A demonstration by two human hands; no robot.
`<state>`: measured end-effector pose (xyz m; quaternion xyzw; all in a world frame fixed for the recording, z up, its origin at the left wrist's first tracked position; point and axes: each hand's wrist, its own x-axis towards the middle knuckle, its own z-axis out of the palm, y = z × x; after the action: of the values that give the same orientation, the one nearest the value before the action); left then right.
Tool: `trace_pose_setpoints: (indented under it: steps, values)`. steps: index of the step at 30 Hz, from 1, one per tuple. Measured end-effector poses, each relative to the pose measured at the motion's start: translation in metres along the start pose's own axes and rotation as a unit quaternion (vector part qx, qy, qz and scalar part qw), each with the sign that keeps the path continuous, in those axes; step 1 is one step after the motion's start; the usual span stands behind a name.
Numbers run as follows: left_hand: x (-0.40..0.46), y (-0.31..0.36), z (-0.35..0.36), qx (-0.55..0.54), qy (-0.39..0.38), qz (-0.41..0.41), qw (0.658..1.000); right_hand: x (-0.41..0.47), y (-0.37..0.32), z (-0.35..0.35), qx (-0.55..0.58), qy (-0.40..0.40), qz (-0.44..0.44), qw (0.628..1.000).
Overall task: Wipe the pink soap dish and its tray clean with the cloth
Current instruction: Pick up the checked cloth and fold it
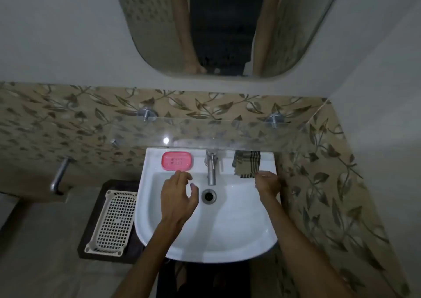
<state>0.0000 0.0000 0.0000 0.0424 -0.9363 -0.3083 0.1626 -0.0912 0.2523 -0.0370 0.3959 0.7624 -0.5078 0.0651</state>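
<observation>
The pink soap dish (177, 160) lies flat on the back left ledge of the white sink (239, 229), its tray not separately visible. A checked brown and dark cloth (246, 163) lies bunched on the back right ledge. My left hand (178, 195) hovers over the basin just in front of the dish, fingers spread and curled, holding nothing. My right hand (267, 182) is at the near edge of the cloth, fingertips touching or almost touching it; whether it grips the cloth I cannot tell.
A chrome tap (211, 167) stands between dish and cloth, above the drain (208, 196). A glass shelf (205, 133) overhangs the sink's back ledge. A white perforated basket (112, 221) sits on a dark stand to the left. Tiled wall runs close on the right.
</observation>
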Motion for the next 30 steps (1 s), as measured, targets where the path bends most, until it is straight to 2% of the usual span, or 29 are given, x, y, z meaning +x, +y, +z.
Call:
trace_pose_setpoints:
  steps: [3, 6, 9, 13, 15, 19, 21, 23, 25, 27, 29, 30]
  values:
    - [-0.016, -0.014, 0.010, -0.001, -0.029, -0.072, 0.997, 0.009, -0.007, 0.009, -0.101, 0.018, -0.035, 0.994]
    - [-0.033, -0.023, 0.016, 0.000, -0.067, -0.127, 0.990, 0.010, -0.011, 0.025, -0.205, 0.001, -0.137, 0.969]
    - [-0.043, -0.030, 0.022, 0.000, -0.084, -0.137, 0.987, 0.011, 0.001, 0.039, -0.415, 0.001, -0.260, 0.872]
    - [-0.055, -0.032, 0.025, 0.000, -0.095, -0.123, 0.988, 0.018, 0.011, 0.044, -0.471, -0.013, -0.297, 0.830]
    - [-0.057, -0.031, 0.024, -0.004, -0.097, -0.116, 0.988, 0.025, 0.011, 0.041, -0.463, -0.018, -0.311, 0.830]
    - [-0.054, -0.027, 0.029, -0.018, -0.111, -0.104, 0.988, 0.038, 0.008, 0.031, -0.284, -0.019, -0.278, 0.917]
    - [-0.049, -0.019, 0.036, -0.036, -0.117, -0.103, 0.987, 0.042, 0.004, 0.028, -0.156, 0.000, -0.212, 0.965]
    - [-0.040, -0.010, 0.046, -0.066, -0.129, -0.127, 0.981, 0.042, -0.004, 0.027, 0.041, -0.001, -0.099, 0.994]
    - [-0.029, 0.006, 0.057, -0.131, -0.142, -0.176, 0.965, 0.037, -0.010, 0.023, 0.252, -0.032, 0.031, 0.967]
    - [-0.014, 0.024, 0.069, -0.226, -0.159, -0.236, 0.932, 0.025, -0.010, 0.016, 0.358, -0.085, 0.093, 0.925]
    - [0.005, 0.042, 0.081, -0.328, -0.182, -0.333, 0.865, 0.009, -0.007, 0.006, 0.422, -0.146, 0.095, 0.890]
    - [0.015, 0.050, 0.086, -0.381, -0.203, -0.406, 0.805, 0.000, -0.005, 0.002, 0.464, -0.174, 0.097, 0.863]
